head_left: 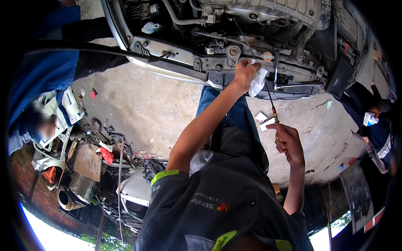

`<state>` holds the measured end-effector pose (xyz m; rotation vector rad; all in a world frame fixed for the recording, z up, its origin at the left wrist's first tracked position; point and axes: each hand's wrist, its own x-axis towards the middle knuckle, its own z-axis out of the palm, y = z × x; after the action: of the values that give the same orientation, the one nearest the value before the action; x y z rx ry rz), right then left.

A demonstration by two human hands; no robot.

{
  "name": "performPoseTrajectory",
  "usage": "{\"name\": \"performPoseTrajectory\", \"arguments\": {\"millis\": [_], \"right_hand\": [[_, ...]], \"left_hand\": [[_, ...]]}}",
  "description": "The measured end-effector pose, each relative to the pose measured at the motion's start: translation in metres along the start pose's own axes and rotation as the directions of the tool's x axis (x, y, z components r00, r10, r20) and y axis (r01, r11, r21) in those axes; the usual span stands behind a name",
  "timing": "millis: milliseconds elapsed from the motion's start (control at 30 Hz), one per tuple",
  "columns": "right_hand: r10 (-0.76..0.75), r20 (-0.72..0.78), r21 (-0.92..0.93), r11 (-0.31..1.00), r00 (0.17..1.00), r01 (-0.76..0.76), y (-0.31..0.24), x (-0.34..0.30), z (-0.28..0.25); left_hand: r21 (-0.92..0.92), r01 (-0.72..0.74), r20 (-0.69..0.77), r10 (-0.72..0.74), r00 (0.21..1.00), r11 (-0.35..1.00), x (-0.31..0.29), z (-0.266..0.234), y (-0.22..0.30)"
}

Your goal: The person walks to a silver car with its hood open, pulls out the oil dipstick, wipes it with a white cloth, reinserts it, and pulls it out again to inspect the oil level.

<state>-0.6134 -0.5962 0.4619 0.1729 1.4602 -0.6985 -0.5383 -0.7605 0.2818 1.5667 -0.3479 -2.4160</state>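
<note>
My left hand point(244, 74) is closed around a crumpled white cloth or tissue point(258, 82) above the front edge of the engine bay. A long thin dipstick point(269, 97) runs past this wipe, its far part over the engine parts. Whether the wipe wraps fully round the rod is hidden by my fingers. Lower and to the right, my right hand point(289, 142) grips the dipstick's handle end, thumb stretched along it. Just right of the wipe, a ratchet wrench point(299, 85) lies on the front crossmember, next to an upright chrome bar point(276, 69).
The open engine bay point(217, 42) spans the top, with an orange-marked radiator cap point(267, 56). A black prop rod point(104, 49) crosses at left. People stand at the left point(46, 83) and right point(368, 121). A white chair point(56, 121) and scrap parts lie lower left.
</note>
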Motion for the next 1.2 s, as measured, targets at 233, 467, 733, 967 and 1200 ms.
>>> {"name": "performPoseTrajectory", "arguments": {"millis": [233, 467, 733, 967, 1200], "right_hand": [[0.001, 0.036, 0.155, 0.988, 0.999, -0.007, -0.008, 0.000, 0.004], [-0.386, -0.185, 0.336, 0.839, 0.904, 0.427, -0.048, -0.033, 0.040], [-0.917, -0.026, -0.296, 0.388, 0.399, 0.873, -0.137, 0.022, 0.065], [-0.783, -0.003, 0.204, 0.608, 0.621, 0.767, -0.206, 0.147, 0.080], [-0.559, -0.215, 0.645, 0.535, 0.801, 0.546, -0.158, 0.280, 0.090]], "left_hand": [[-0.050, 0.065, 0.099, -0.060, 0.993, 0.997, 0.014, -0.007, 0.005], [-0.091, 0.019, 0.221, 0.002, 0.975, 0.996, 0.018, 0.002, 0.043], [-0.165, -0.056, 0.218, 0.091, 0.972, 0.985, 0.036, 0.011, 0.086], [-0.032, 0.010, 0.061, -0.008, 0.998, 0.999, -0.018, -0.064, 0.005], [-0.012, 0.050, -0.236, -0.052, 0.970, 0.999, -0.044, -0.149, -0.061]]}}
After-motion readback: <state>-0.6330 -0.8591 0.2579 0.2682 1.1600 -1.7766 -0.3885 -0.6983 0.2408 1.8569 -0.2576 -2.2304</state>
